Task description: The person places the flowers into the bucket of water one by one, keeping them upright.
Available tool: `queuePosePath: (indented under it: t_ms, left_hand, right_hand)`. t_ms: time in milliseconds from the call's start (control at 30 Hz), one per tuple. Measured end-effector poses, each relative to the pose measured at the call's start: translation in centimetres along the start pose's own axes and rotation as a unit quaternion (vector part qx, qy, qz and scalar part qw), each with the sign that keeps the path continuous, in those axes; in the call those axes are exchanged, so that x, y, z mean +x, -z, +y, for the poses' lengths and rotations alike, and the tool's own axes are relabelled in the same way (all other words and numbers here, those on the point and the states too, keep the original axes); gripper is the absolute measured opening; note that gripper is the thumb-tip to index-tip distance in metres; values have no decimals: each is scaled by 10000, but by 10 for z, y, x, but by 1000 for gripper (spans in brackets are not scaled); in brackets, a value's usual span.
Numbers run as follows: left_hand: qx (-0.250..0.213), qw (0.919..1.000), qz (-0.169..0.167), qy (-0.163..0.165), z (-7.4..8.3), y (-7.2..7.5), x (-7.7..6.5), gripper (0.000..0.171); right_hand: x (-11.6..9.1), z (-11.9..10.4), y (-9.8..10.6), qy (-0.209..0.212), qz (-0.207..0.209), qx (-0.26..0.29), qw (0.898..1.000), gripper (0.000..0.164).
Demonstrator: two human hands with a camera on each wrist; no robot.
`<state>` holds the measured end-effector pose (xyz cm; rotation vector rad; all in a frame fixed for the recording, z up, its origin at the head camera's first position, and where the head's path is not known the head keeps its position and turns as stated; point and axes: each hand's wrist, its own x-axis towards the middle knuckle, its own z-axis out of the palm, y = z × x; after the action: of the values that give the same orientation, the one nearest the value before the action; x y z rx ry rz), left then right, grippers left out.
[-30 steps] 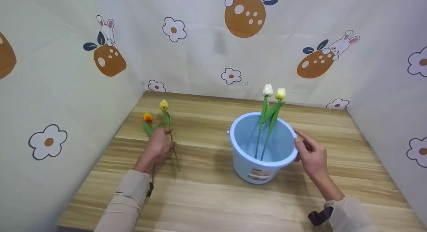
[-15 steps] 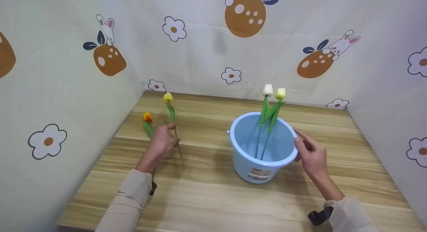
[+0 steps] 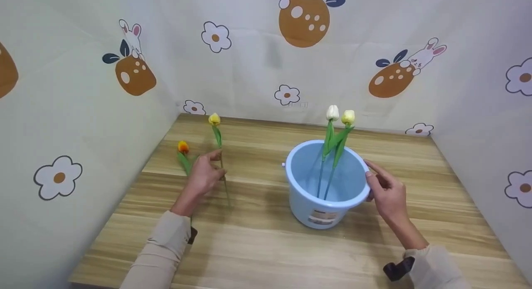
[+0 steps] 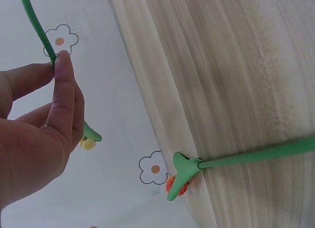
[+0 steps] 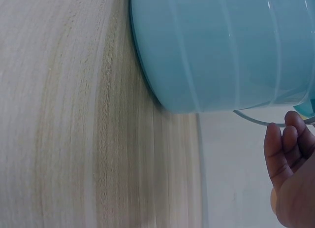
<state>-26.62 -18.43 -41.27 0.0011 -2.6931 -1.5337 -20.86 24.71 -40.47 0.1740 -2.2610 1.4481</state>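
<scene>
My left hand point(image 3: 203, 173) pinches the green stem of a yellow tulip point(image 3: 214, 119) between thumb and fingertips, flower pointing up and away. In the left wrist view, the stem point(image 4: 35, 23) runs up from those fingertips. An orange-red tulip point(image 3: 183, 146) lies on the table to the left, its lower stem partly hidden behind the left arm. My right hand point(image 3: 390, 197) grips the right rim of a light blue bucket point(image 3: 300, 203), thumb on top. A white tulip point(image 3: 332, 113) and a pale yellow tulip point(image 3: 348, 117) lean inside it.
The bucket stands upright on a wood-grain table point(image 3: 257, 247). Patterned cloth walls point(image 3: 249, 64) enclose the back and both sides. In the right wrist view, a thin bucket handle point(image 5: 253, 118) hangs near the fingers.
The left hand has moved slightly right with the yellow tulip, whose flower has risen away from the orange-red one. The right hand and bucket have stayed in place.
</scene>
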Motion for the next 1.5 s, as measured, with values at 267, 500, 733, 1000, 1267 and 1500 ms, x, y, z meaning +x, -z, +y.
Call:
queuePosePath:
  t_ms: [267, 500, 733, 1000, 1267, 1500]
  left_hand:
    - [-148, 9998, 70, -80, 1, -4, 2, 67]
    - [-271, 9995, 133, -71, 2, -8, 1, 66]
    - [-537, 9984, 129, -141, 3, -11, 0, 64]
    - [-416, 9985, 258, -232, 5, -13, 0, 61]
    - [-622, 9971, 317, -318, 9, -15, -1, 60]
    - [-682, 9970, 252, -280, 12, -15, -1, 58]
  right_hand:
    - [1, 0, -1, 128, 57, 122, 9998, 29]
    - [0, 0, -1, 119, 71, 121, 9998, 29]
    - [-1, -1, -1, 54, 66, 47, 10000, 29]
    - [-1, 0, 0, 192, 4, -4, 9998, 30]
    - [-1, -1, -1, 128, 130, 138, 9997, 29]
    - [-1, -1, -1, 3, 104, 65, 9999, 29]
